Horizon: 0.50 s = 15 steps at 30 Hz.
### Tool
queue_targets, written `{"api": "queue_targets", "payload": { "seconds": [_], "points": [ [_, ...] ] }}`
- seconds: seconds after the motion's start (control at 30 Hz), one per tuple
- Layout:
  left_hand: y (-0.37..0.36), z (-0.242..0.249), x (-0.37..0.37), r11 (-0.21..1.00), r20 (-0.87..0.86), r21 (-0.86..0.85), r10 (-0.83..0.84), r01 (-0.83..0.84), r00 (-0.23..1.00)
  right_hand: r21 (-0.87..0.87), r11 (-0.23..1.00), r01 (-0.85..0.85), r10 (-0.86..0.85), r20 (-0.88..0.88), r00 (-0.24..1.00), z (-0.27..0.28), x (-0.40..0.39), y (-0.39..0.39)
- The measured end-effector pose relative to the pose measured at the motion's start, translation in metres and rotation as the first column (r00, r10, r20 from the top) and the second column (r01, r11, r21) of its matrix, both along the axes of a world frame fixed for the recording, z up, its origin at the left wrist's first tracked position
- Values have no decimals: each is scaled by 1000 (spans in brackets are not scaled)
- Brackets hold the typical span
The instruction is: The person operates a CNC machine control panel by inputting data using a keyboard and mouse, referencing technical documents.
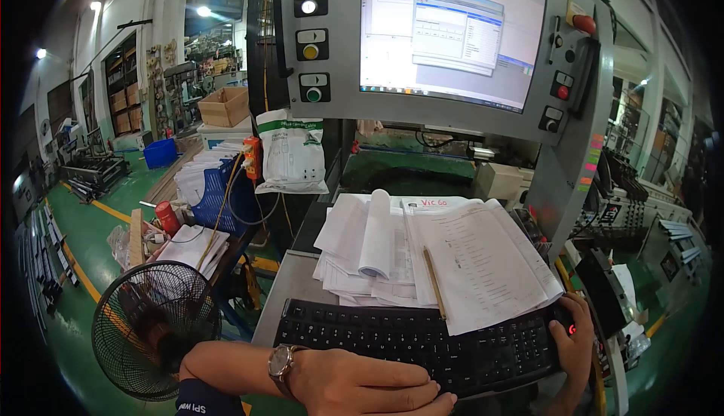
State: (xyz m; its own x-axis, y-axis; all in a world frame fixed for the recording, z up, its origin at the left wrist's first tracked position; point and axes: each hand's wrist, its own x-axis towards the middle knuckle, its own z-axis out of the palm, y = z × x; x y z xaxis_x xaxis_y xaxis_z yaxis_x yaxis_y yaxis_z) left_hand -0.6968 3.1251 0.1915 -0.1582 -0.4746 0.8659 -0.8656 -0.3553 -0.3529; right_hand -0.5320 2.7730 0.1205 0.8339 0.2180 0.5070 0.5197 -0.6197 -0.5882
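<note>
My left hand [362, 383], with a watch [280, 365] on its wrist, reaches across the front edge of the black keyboard [400, 334]. Its fingers are stretched out side by side and hold nothing visible. At the keyboard's right end, my right hand [575, 348] curls its thumb and fingers around a small dark thing with a red light [573, 330]; its kind is not clear. Loose printed papers [483, 265] overlap the keyboard's back edge, one sheet rolled up. A pencil [435, 283] lies on them, its tip at the keys.
A machine screen [452, 35] with a panel of buttons stands above the papers. A packaged bag [292, 152] hangs below it. To the left are a black fan [154, 325], a blue file holder [226, 197] and a cardboard box [224, 107]. An upright grey post [562, 190] rises at the right.
</note>
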Motion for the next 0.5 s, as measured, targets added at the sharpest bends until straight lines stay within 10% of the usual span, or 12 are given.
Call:
{"api": "queue_targets", "payload": {
  "seconds": [0.5],
  "points": [
    [1,5,-4,1000,-33,13,14,-14,999,-12,1000,6,-6,-18,1000,-2,3,-2]
  ]
}}
